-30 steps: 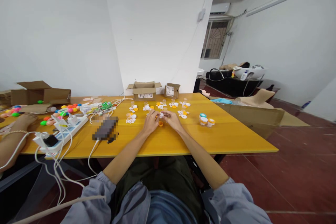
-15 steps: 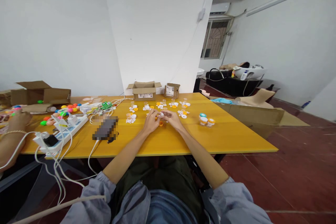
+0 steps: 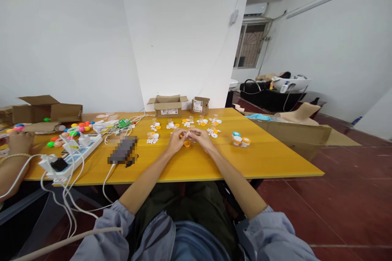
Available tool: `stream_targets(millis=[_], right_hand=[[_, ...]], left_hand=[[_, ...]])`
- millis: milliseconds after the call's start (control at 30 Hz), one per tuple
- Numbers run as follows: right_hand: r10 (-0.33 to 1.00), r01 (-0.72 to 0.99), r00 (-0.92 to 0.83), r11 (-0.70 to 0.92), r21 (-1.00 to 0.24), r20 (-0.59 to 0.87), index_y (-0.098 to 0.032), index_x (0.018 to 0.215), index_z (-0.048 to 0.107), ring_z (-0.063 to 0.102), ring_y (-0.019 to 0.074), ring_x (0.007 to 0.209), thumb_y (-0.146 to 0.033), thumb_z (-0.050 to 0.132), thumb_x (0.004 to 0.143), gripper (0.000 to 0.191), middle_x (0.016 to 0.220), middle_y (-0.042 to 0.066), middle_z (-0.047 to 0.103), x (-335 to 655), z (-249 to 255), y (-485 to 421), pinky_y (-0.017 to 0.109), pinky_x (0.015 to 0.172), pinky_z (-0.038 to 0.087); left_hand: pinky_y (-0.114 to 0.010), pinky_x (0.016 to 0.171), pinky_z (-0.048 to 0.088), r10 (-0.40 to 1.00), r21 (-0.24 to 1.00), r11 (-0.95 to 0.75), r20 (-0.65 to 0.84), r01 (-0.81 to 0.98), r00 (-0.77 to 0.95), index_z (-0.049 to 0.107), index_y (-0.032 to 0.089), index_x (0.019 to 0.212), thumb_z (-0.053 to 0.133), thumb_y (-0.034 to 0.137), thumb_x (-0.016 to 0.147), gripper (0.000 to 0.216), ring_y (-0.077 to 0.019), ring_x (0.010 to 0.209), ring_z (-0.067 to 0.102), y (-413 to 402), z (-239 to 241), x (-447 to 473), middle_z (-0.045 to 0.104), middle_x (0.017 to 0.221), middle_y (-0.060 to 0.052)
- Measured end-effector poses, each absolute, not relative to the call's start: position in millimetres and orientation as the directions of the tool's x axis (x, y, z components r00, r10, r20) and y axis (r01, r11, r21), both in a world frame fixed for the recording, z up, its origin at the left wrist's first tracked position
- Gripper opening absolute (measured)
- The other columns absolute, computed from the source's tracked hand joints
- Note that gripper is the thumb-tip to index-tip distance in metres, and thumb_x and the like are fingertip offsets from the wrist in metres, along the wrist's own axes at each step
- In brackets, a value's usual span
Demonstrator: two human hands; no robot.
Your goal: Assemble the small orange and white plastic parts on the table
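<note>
My left hand [image 3: 177, 140] and my right hand [image 3: 200, 139] meet over the middle of the yellow table [image 3: 260, 159], fingers pinched together around a small white piece [image 3: 188, 133] held between them. Just below the fingertips an orange cap [image 3: 186, 143] lies on the table. Beyond the hands several small clear vials, white caps and orange caps [image 3: 186, 123] are scattered. Three capped vials [image 3: 240, 139] stand to the right of my right hand.
Two small cardboard boxes [image 3: 168, 105] stand at the table's far edge. A power strip with white cables [image 3: 73, 151] and a dark device [image 3: 123, 150] lie at left. Another person's hand [image 3: 18, 142] rests by coloured balls [image 3: 72, 129]. A big flat carton [image 3: 298, 130] lies right.
My hands have stayed together at the same spot with only slight finger movement. The other person's hand at the far left has drawn back toward the table's left edge.
</note>
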State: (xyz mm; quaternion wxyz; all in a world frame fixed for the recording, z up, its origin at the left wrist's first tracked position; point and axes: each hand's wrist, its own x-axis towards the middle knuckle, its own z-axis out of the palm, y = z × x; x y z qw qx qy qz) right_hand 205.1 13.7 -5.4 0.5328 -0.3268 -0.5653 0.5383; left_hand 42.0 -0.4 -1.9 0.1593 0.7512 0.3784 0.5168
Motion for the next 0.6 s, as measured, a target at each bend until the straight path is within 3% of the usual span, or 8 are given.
stream_targets(millis=[267, 600], right_hand=[[0.951, -0.242, -0.225, 0.157, -0.958, 0.213, -0.020, 0.083, 0.076, 0.072, 0.0190, 0.072, -0.037, 0.089, 0.055, 0.035, 0.080, 0.005, 0.077, 206.5, -5.6, 14.2, 0.028, 0.065, 0.056], [0.952, -0.315, -0.247, 0.098, -0.944, 0.181, -0.021, 0.079, 0.073, 0.073, 0.0199, 0.080, -0.023, 0.086, 0.056, 0.027, 0.080, 0.003, 0.076, 205.2, -3.5, 11.6, 0.034, 0.082, 0.060]], left_hand=[[-0.030, 0.073, 0.053, 0.748, 0.671, -0.650, 0.648, 0.356, 0.145, 0.078, 0.023, 0.090, 0.065, 0.028, 0.087, 0.014, -0.0191, 0.086, 0.067, -1.8, 0.8, 41.8, 0.076, 0.094, -0.005], [-0.033, 0.077, 0.054, 0.730, 0.657, -0.672, 0.664, 0.341, 0.159, 0.079, 0.024, 0.090, 0.069, 0.026, 0.084, 0.011, -0.0193, 0.087, 0.067, -1.4, -1.1, 42.3, 0.075, 0.093, -0.005]])
